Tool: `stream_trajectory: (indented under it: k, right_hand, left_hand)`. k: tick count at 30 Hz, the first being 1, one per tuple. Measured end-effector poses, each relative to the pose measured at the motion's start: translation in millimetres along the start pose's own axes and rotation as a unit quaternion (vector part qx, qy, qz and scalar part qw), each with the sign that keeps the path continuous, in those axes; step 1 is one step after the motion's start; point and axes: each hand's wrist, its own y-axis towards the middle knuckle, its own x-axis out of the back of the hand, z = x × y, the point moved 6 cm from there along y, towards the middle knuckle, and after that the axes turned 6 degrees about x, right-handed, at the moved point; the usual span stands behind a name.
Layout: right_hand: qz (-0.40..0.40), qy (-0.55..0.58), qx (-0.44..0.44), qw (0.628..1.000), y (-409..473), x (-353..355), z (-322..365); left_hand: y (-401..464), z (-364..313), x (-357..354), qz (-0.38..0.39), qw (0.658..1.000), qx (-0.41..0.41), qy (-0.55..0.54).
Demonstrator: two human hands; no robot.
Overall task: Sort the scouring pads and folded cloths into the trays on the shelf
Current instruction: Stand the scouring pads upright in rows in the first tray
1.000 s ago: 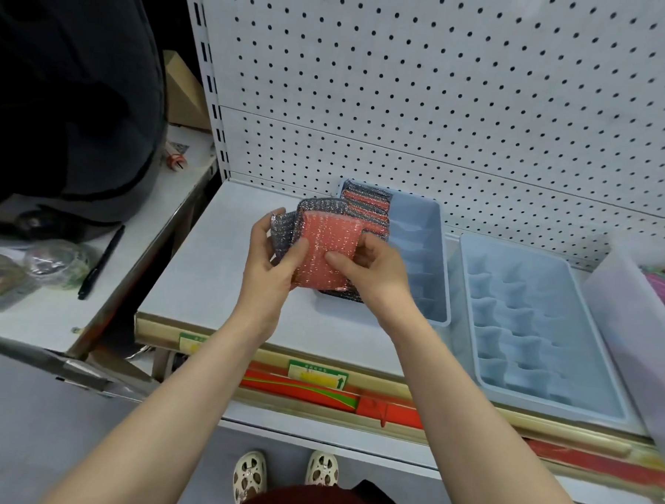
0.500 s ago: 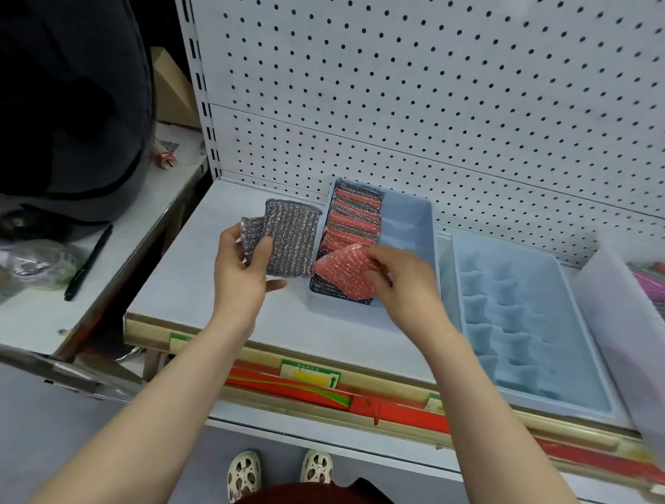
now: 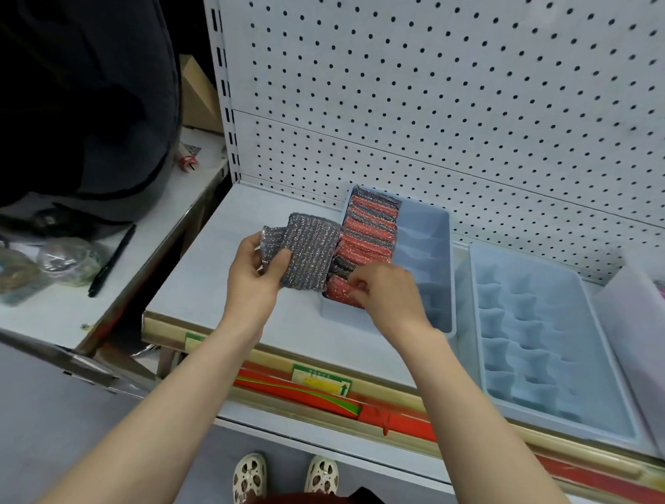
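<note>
My left hand (image 3: 253, 274) grips two grey glittery scouring pads (image 3: 308, 250) above the white shelf (image 3: 213, 284), just left of the first blue tray (image 3: 428, 233). A row of red and grey pads (image 3: 368, 230) fills that tray's left column. My right hand (image 3: 388, 297) pinches a red scouring pad (image 3: 336, 288) at the near end of that row, inside the tray. A second blue compartment tray (image 3: 542, 340) lies to the right with nothing in it.
A translucent bin (image 3: 642, 345) with coloured items stands at the far right. Pegboard (image 3: 446, 103) backs the shelf. On the left is a side table (image 3: 31, 305) with a black pen (image 3: 111, 261) and plastic bags, and a person in dark clothing stands beside it.
My right hand took the red pad off the stack in my left hand and lowered it into the near end of the tray's left column. My left hand kept the grey pads.
</note>
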Motion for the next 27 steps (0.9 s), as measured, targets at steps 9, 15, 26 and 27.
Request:
stream_trajectory:
  k: [9, 15, 26, 27]
  right_hand:
    - [-0.073, 0.327, -0.120, 0.934, -3.3, 17.4, -8.8]
    - [-0.100, 0.596, -0.202, 0.770, -8.4, 12.5, -14.7]
    - [-0.297, 0.360, -0.242, 0.851, 12.0, 71.0, -158.2]
    - [-0.291, 0.300, -0.227, 0.880, 24.0, 77.8, -164.9]
  left_hand:
    - [-1.4, -5.2, -11.1, 0.042, 0.998, 0.014, -0.038]
    - [-3.2, -8.7, -49.3, 0.131, 0.991, 0.018, -0.028]
    - [36.2, -9.5, -106.7, 0.130, 0.990, 0.012, 0.059]
    - [41.3, -10.1, -112.2, 0.125, 0.990, 0.013, 0.062]
